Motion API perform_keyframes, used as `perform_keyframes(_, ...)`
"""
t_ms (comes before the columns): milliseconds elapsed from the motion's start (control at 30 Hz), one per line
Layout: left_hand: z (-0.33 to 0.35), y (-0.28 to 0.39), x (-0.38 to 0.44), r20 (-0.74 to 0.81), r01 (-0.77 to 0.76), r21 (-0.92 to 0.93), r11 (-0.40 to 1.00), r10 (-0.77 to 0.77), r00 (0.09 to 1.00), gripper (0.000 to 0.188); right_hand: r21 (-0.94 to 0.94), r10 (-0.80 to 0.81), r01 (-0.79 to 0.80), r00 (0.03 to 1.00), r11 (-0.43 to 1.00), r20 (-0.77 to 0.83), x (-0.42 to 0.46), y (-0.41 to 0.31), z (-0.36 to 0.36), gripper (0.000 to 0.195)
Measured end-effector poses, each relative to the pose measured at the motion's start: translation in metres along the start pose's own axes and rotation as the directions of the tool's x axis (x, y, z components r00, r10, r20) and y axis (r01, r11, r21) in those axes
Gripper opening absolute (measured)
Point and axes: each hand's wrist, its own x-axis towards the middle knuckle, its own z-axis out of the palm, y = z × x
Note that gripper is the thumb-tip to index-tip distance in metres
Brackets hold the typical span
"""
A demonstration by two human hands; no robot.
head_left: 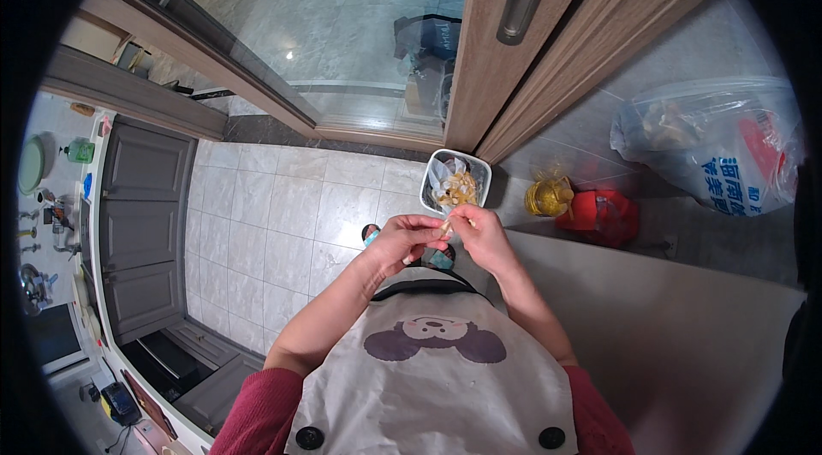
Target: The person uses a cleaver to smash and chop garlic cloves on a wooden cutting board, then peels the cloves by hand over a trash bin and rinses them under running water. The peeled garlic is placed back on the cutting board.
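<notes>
Both hands meet in front of the apron, just short of a white waste bin. My left hand pinches a small pale piece, which looks like a garlic clove. The fingertips of my right hand close on the same piece from the other side. A second pale bit shows under the curled fingers of my left hand. Another pale tip shows at my right hand's fingers. Inside the bin, yellowish-brown peelings lie on a plastic liner.
A glass sliding door with a wooden frame stands behind the bin. To the right are an oil bottle, a red bag, a stuffed plastic bag and a pale flat surface. Grey cabinets line the left.
</notes>
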Motion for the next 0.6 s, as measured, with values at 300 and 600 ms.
perform_keyframes(300,-0.005,-0.009,0.008,0.068,0.088,-0.325,0.941,-0.069,0.995,0.021,0.074,0.042,-0.031,0.987,0.997,-0.156,-0.004,-0.024,0.000,0.015)
perform_keyframes(600,-0.002,-0.011,0.014,0.011,0.022,-0.412,0.911,-0.020,1.000,0.015,-0.298,-0.203,0.137,0.958,0.945,-0.204,-0.013,-0.023,0.007,0.008)
